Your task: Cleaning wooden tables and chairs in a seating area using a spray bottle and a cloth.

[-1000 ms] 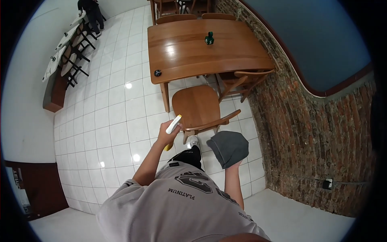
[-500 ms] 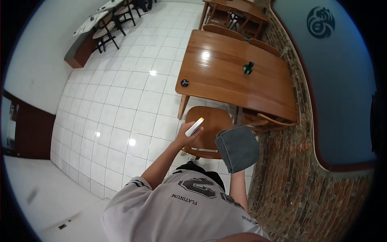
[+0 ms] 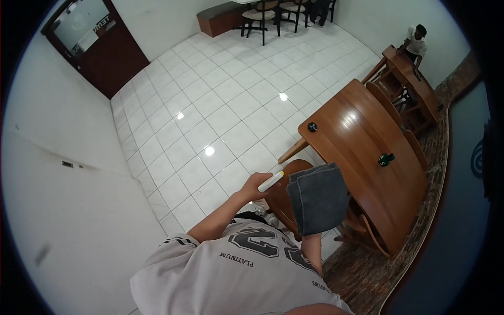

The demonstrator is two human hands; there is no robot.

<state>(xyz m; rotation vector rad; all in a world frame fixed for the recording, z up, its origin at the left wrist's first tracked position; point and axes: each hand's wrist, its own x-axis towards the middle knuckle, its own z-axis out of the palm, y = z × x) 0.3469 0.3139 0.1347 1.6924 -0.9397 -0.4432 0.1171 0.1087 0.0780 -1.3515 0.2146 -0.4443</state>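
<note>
cloth: a dark grey folded cloth (image 3: 317,198), roughly rectangular, thick, with a doubled edge along its top and left side; it hangs flat and faces up toward the camera.
bottle: a slim white bottle (image 3: 271,181) with a yellowish tip, tilted, its tip pointing toward the wooden table (image 3: 367,173).
where the cloth is: over the near end of the wooden table, covering part of the round-seated wooden chair (image 3: 281,197) tucked beside that table; just beside the bottle, not touching it as far as can be seen.
where the bottle is: just off the near corner of the wooden table, above the chair seat.
left hand: left hand (image 3: 257,186) is closed around the bottle's lower part, fingers wrapped tight.
right hand: hidden behind the cloth; only the forearm shows below it, so the grip cannot be told, though the cloth hangs from it.
on the table: a small dark green object (image 3: 386,158) and a small black round object (image 3: 312,126) near the table's far corner.
</note>
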